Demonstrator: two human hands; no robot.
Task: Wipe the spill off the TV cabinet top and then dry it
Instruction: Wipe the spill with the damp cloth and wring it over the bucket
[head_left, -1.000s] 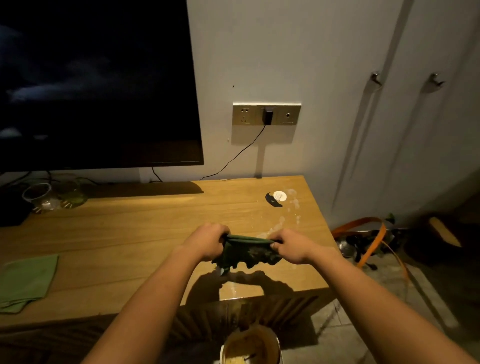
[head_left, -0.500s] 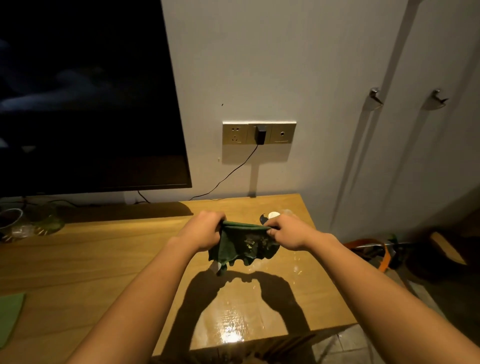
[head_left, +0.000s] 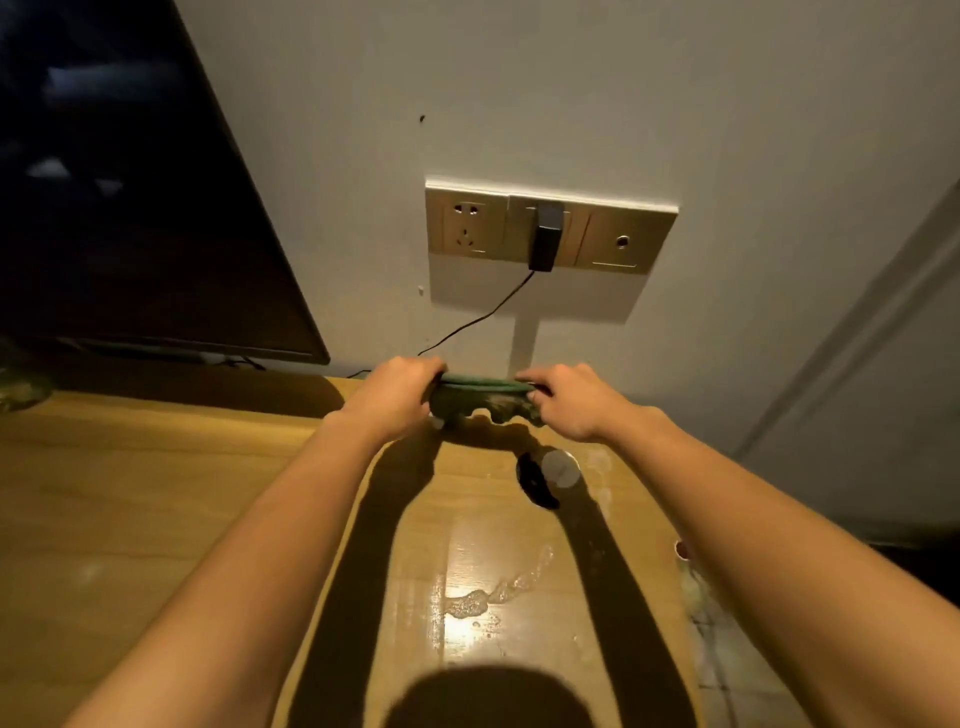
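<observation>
A pale wall (head_left: 597, 88) fills the background, with a dark TV (head_left: 130, 218) on the left. Below them runs the wooden desk (head_left: 119, 519), the top of the TV cabinet. Both bare forearms reach out across it toward the wall and throw long shadows on the wood. A metal socket panel (head_left: 597, 231) sits on the wall above the hands, with a black charger (head_left: 546, 236) plugged into it and a thin cable (head_left: 483, 317) trailing down to the left. The spill (head_left: 498, 587) lies on the near part of the desk between the two arm shadows, a glossy, bubbly streak, well apart from the cloth. The dark green cloth (head_left: 480, 402) is held stretched at the far edge of the desk, just under the socket panel. Whether its hanging lower edge touches the wood cannot be told. The left grip (head_left: 397, 397) is clenched on one end of it and the right grip (head_left: 569, 402) pinches the other. A small round white disc (head_left: 561, 467) rests just nearer than the cloth, touching a black curved piece (head_left: 532, 488).
</observation>
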